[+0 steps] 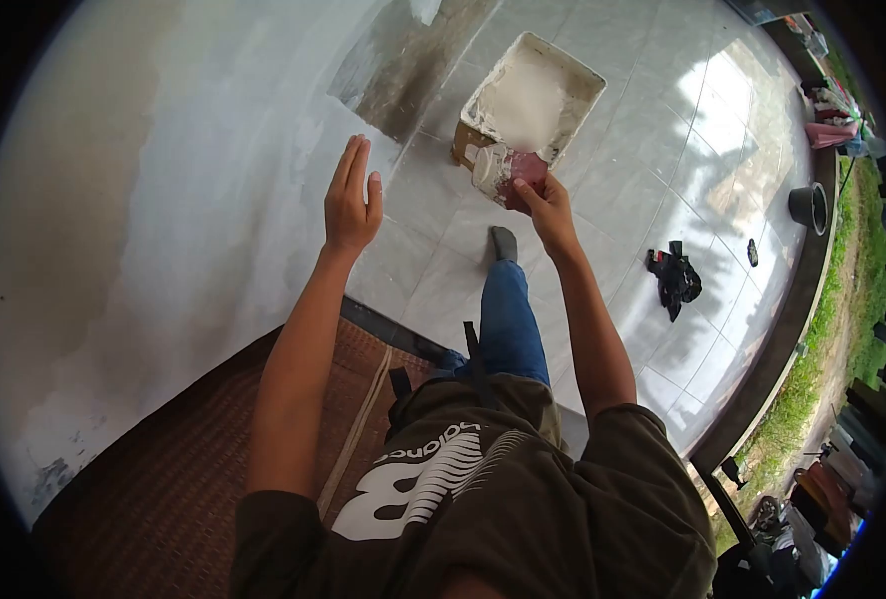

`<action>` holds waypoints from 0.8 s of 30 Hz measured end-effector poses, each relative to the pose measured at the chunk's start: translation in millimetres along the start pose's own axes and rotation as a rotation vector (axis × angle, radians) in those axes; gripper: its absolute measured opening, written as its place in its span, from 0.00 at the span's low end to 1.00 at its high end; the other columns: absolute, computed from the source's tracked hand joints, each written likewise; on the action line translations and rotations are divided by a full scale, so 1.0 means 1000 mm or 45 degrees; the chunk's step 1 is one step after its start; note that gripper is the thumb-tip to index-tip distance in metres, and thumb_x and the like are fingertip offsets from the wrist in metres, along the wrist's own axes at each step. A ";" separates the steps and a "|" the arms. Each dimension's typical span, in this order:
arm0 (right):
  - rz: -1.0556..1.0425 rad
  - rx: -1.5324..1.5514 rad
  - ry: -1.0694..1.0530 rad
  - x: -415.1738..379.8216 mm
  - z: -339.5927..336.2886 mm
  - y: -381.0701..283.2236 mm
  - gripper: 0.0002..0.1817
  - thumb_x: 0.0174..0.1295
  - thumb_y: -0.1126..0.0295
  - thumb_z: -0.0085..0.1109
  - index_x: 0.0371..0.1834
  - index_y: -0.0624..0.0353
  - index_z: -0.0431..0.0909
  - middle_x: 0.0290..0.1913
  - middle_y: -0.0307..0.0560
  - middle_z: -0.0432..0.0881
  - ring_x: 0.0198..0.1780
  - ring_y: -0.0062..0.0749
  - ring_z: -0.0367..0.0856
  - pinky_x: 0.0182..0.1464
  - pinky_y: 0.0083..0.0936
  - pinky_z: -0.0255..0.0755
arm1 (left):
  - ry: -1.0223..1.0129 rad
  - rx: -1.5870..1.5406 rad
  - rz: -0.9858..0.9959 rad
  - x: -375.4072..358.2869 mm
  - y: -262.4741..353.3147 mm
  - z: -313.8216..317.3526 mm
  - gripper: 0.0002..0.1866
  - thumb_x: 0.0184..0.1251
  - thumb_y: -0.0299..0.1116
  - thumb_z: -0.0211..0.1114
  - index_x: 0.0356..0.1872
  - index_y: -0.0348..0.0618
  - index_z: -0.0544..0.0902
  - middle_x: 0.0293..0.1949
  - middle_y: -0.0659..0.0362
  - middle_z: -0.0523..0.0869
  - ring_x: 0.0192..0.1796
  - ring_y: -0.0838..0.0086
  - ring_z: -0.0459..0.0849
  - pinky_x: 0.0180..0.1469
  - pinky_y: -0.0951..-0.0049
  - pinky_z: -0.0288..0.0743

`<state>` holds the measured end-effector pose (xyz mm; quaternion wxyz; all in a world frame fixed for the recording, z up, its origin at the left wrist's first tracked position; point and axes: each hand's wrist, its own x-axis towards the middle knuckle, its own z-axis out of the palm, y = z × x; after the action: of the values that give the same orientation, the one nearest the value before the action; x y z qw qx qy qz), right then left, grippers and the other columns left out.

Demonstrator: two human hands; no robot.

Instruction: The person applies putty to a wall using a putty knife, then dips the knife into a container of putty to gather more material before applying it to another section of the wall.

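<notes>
My right hand (547,207) grips a flat reddish spreader (526,172) between thumb and fingers; whitish paste is smeared along its left side. It overlaps the near edge of a rectangular tub (580,112) whose inside holds pale, creamy paste (533,95). Dried smears coat the tub's rim. Under its near left corner a brown cardboard box (468,145) shows. My left hand (353,200) is raised, fingers straight and thumb apart, with nothing in it. Behind that hand stretches a wall (213,170) with patchy white and grey coating.
Grey tiles (622,190) cover the floor, where my socked foot (503,243) stands. A crumpled black bag (674,280) and a small dark object (752,252) lie to the right. Farther off is a black bucket (809,208) by the ledge. A brown woven mat (203,469) lies at lower left.
</notes>
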<state>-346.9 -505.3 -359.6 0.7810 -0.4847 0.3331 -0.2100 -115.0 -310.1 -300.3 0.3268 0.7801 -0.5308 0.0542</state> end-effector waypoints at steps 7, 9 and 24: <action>-0.175 -0.556 0.344 0.074 -0.107 0.022 0.15 0.63 0.72 0.66 0.51 0.69 0.79 0.42 0.54 0.88 0.42 0.36 0.88 0.46 0.31 0.80 | -0.160 -0.110 -0.075 0.025 0.007 0.094 0.23 0.75 0.28 0.53 0.68 0.28 0.72 0.69 0.39 0.74 0.71 0.47 0.73 0.71 0.57 0.69; -0.143 -0.775 0.351 0.101 -0.129 0.022 0.16 0.63 0.71 0.67 0.52 0.68 0.79 0.42 0.55 0.88 0.42 0.38 0.88 0.46 0.33 0.80 | -0.188 -0.150 -0.112 0.033 0.008 0.118 0.23 0.75 0.29 0.53 0.68 0.28 0.72 0.69 0.39 0.74 0.71 0.47 0.73 0.71 0.57 0.69; -0.182 -1.536 0.055 0.232 -0.150 0.075 0.11 0.62 0.76 0.56 0.46 0.65 0.76 0.39 0.72 0.85 0.44 0.68 0.84 0.46 0.56 0.76 | -0.300 -0.219 -0.321 0.037 0.002 0.198 0.23 0.75 0.29 0.53 0.66 0.26 0.72 0.67 0.37 0.75 0.70 0.46 0.74 0.71 0.57 0.70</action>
<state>-294.9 -715.8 -547.1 0.3457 -0.8585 0.3759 -0.0461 -152.4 -452.6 -438.1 0.3321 0.8104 -0.4662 -0.1245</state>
